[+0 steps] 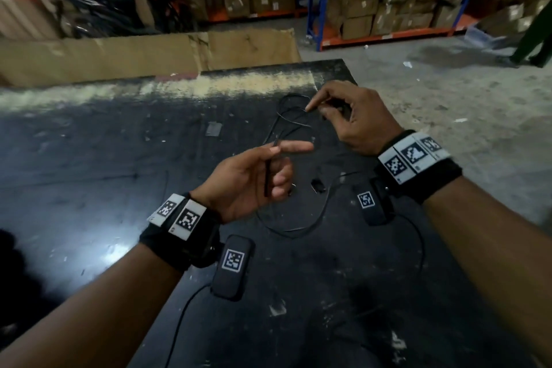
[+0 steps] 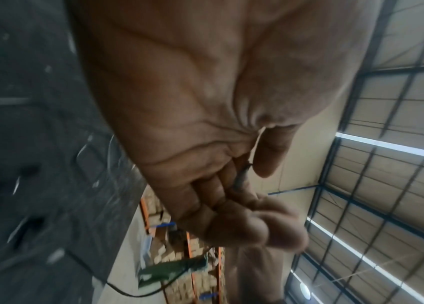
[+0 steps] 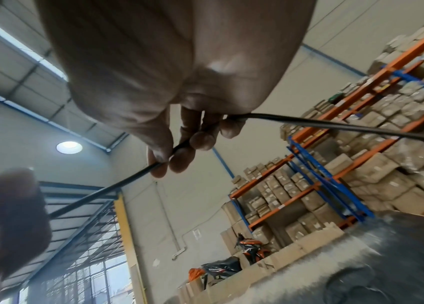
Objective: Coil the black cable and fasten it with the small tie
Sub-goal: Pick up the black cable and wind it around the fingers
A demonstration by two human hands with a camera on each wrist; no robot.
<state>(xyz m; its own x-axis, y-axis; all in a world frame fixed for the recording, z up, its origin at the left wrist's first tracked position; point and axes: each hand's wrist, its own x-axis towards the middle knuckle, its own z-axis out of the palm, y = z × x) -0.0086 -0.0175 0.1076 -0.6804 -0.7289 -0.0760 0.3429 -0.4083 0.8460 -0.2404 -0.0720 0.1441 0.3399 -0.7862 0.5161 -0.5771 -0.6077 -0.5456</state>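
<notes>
My left hand (image 1: 251, 179) pinches one stretch of the black cable (image 1: 294, 122); my right hand (image 1: 352, 116), farther right, pinches another. The rest lies slack on the dark table (image 1: 89, 158). Keep loops even (tie not identifiable) and tension light.

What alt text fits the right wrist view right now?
The right hand pinches the black cable between thumb and fingers, the cable running out to both sides. Behind stand warehouse racks stacked with cardboard boxes.
</notes>
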